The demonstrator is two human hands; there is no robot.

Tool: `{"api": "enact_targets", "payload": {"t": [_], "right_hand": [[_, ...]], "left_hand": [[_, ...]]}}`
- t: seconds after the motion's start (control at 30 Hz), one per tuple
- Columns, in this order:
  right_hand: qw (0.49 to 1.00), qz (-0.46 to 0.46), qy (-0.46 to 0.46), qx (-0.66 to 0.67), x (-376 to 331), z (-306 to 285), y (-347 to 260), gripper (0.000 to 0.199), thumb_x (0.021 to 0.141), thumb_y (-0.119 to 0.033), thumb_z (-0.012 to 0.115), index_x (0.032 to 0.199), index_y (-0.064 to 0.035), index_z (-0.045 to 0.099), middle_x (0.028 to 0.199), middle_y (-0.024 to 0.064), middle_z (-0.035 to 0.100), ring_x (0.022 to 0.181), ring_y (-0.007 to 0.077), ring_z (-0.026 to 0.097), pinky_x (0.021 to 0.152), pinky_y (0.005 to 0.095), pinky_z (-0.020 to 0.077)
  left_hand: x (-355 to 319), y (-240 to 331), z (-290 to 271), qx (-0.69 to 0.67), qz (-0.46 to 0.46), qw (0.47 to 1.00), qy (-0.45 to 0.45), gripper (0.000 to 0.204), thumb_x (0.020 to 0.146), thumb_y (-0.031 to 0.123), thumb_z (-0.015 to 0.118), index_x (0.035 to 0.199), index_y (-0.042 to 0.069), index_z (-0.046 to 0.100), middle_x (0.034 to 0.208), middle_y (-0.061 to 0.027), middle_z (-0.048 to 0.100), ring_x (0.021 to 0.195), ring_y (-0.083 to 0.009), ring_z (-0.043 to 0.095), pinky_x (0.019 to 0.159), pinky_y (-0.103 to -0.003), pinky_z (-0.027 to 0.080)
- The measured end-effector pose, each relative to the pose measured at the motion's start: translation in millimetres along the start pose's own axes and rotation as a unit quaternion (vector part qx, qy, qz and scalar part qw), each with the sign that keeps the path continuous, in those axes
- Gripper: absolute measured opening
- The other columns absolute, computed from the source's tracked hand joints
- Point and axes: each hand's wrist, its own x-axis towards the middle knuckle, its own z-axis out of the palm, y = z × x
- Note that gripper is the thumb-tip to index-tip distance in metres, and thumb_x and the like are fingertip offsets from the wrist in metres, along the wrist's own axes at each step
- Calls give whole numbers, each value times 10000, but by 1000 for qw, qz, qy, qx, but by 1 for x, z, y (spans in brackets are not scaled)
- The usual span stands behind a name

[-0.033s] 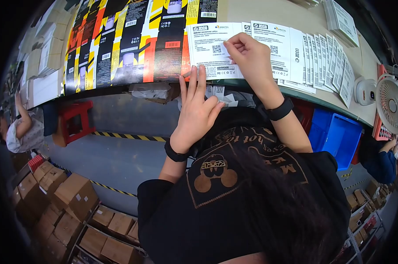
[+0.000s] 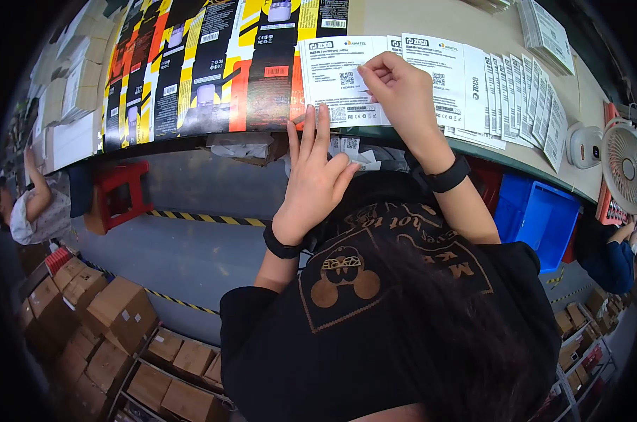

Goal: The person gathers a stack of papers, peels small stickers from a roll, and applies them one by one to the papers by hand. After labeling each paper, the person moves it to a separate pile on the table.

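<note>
My left hand [image 2: 311, 176] has its fingers stretched out, with the tips at the near edge of a white printed label sheet [image 2: 325, 88] on the table. The thumb stands apart and the palm is free. Over the right part of that sheet is my right hand [image 2: 396, 88], thumb and forefinger pinched, the other fingers curled. Anything between those fingertips is too small to make out. Under and beside the right hand lies a second white label sheet [image 2: 450, 91]. More white sheets [image 2: 519, 98] fan out to the right.
Black, yellow and orange printed packaging sheets [image 2: 206, 70] cover the table's left part. A stack of white sheets [image 2: 547, 35] and a small fan [image 2: 624, 163] stand at the right. Below are a blue crate [image 2: 536, 221] and a red stool [image 2: 125, 197]. Cartons [image 2: 121, 309] fill shelves behind.
</note>
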Motion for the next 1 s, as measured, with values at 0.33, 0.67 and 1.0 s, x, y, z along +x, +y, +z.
{"api": "enact_targets", "payload": {"t": [0.33,0.67,1.0], "right_hand": [[994,-40,-23,-95,1,-13,-3,148,790,-117,653,762,2,568,628,43,596,533,75,549,514,196,447],[998,-52,-7,-33,2,-20,7,149,807,-119,638,762,3,565,621,31,587,509,57,528,478,181,418],[998,-2,-37,44,5,-29,1,153,811,-111,635,741,-4,550,621,11,566,491,31,490,437,164,383]], "left_hand": [[0,11,2,7,-6,1000,4,253,792,169,620,666,-9,491,1413,-260,207,1322,-433,135,1041,-563,89],[5,20,2,9,-10,1000,7,252,788,158,620,656,-9,482,1413,-249,221,1321,-425,154,1045,-552,91],[10,24,-4,-1,-6,1000,2,251,794,140,609,650,-14,473,1411,-247,226,1322,-421,152,1053,-542,79]]}}
